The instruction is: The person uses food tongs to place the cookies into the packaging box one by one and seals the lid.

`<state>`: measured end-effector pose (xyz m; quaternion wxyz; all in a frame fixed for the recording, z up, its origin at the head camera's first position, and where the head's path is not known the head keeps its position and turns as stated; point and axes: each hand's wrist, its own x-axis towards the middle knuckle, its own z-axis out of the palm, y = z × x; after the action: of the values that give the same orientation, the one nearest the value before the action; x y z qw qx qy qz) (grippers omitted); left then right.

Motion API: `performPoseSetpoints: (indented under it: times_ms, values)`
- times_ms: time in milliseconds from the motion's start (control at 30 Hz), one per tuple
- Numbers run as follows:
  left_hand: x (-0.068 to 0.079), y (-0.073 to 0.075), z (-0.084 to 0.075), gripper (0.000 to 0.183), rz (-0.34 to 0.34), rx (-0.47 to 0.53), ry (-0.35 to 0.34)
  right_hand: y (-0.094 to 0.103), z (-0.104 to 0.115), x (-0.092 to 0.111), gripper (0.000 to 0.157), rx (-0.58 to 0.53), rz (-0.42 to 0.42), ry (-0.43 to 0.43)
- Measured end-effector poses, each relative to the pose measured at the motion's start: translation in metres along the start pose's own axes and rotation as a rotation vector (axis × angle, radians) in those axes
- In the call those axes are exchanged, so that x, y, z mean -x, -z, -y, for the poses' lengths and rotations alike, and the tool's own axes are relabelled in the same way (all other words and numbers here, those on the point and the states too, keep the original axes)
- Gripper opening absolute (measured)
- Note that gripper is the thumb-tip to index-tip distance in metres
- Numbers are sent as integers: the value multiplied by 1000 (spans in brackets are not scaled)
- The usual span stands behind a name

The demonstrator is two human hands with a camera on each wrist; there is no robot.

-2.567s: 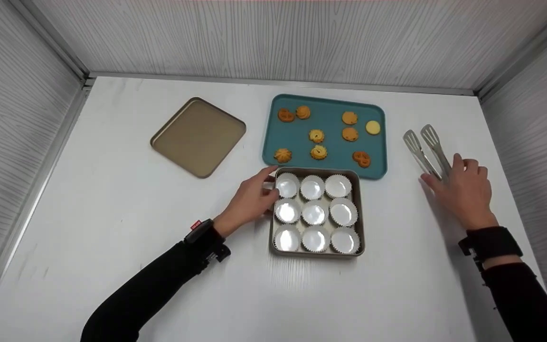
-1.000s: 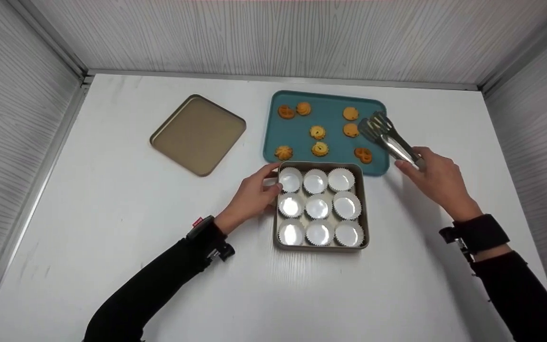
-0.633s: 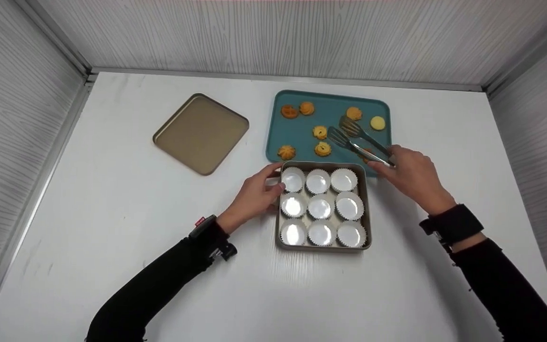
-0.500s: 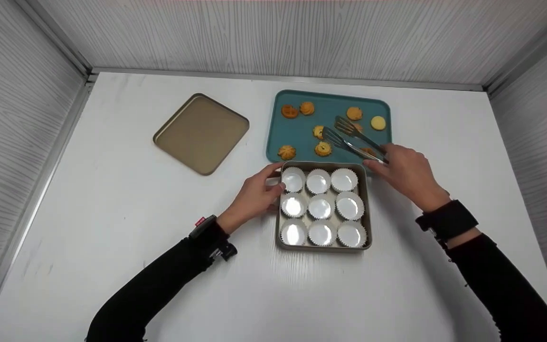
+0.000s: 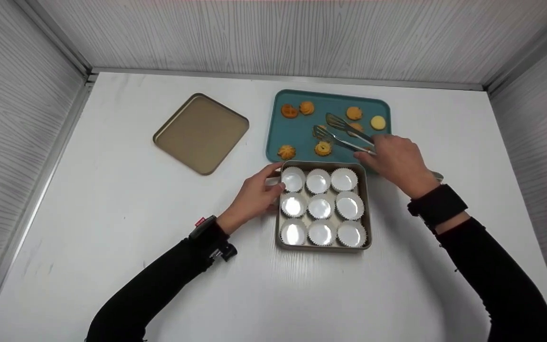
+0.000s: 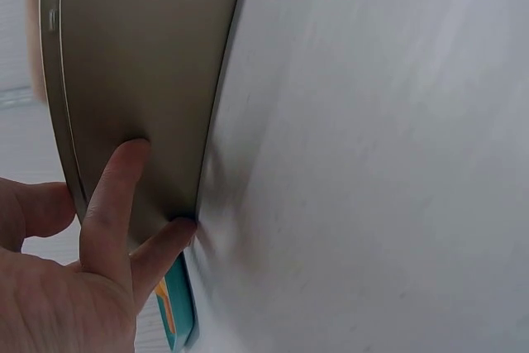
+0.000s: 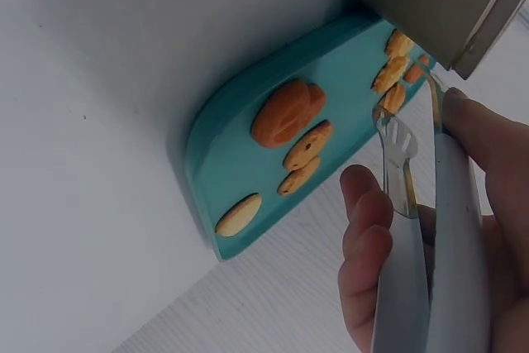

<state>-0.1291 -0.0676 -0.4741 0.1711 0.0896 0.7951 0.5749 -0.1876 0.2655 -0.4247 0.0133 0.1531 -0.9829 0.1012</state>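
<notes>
My right hand (image 5: pixel 399 161) grips slotted metal tongs (image 5: pixel 349 130) over the teal tray (image 5: pixel 302 137). Their parted tips reach a yellow ring cookie (image 5: pixel 320 132), which they partly cover; whether they touch it I cannot tell. In the right wrist view, the tongs' arms (image 7: pixel 455 262) lie between thumb and curled fingers. My left hand (image 5: pixel 252 194) holds the left side of a square baking tin (image 5: pixel 366 209) near its far corner. Fingertips press the outer wall in the left wrist view, with the thumb at the rim. Several fluted white paper cups (image 5: pixel 321 207) stand in the tin.
Other cookies lie on the tray: a flower-shaped one (image 5: pixel 287 152), a round yellow one (image 5: pixel 378 122), a pretzel (image 5: pixel 289 111). The tray's near edge meets the tin's far side. A square bronze lid or shallow pan (image 5: pixel 202 133) lies at left. Walls border the table's back and sides.
My right hand has taken up the tongs from the table at right and carried them left over the tray, to the ring cookie. The left hand still holds the tin, which has shifted slightly right.
</notes>
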Motion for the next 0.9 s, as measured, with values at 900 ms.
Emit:
performPoseSetpoints:
  times_ms: [900]
  values:
    - [1,0,0,56,-11,-22,-14,-10,-1,-6,41,-14,24,-5]
